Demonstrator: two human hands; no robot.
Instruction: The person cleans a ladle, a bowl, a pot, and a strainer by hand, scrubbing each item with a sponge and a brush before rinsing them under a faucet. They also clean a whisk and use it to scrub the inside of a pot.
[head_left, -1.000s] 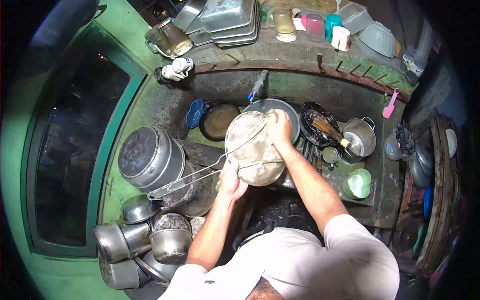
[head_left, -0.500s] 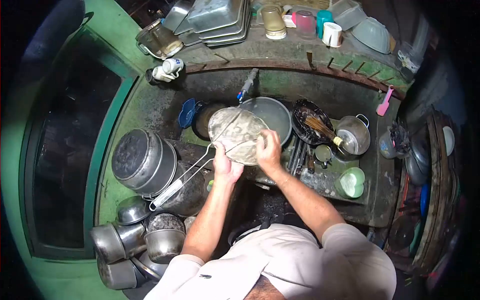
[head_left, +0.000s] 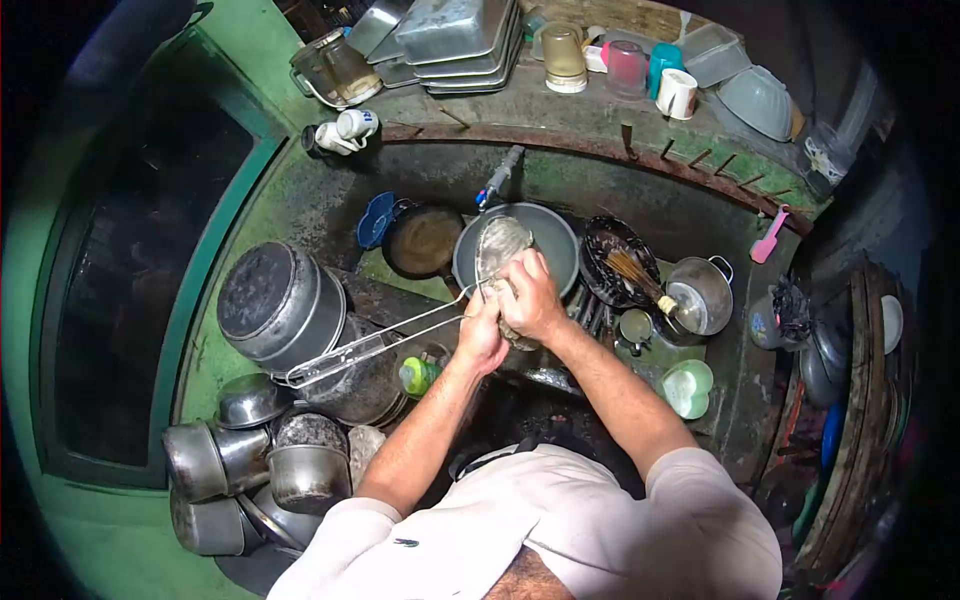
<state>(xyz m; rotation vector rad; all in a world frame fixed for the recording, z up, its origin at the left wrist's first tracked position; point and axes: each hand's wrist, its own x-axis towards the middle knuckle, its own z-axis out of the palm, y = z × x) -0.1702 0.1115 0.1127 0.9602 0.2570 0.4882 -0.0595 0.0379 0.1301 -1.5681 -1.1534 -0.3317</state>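
A round wire-mesh strainer (head_left: 503,243) with a long double-wire handle is held over the sink area, its mesh turned partly edge-on. My left hand (head_left: 482,330) is closed on it where the handle meets the rim. The handle stretches down to the left. Fingers of my right hand (head_left: 532,298) are curled against the mesh, right beside the left thumb; whether a small scrubber is under them is hidden. Behind the strainer is a round grey basin (head_left: 562,240) of water, below a tap (head_left: 497,180).
Left of the basin sits a dark pan (head_left: 425,240); to the right are a blackened wok (head_left: 600,270), a whisk brush (head_left: 635,275) and a metal pot (head_left: 712,300). Large pots (head_left: 270,300) pile up at left. A green bowl (head_left: 688,385) stands right; a green bottle (head_left: 418,375) is near my left forearm.
The strainer has tilted from nearly face-on to partly edge-on. My right hand has moved in against the left, and the dark pan behind is now uncovered. The view has shifted slightly.
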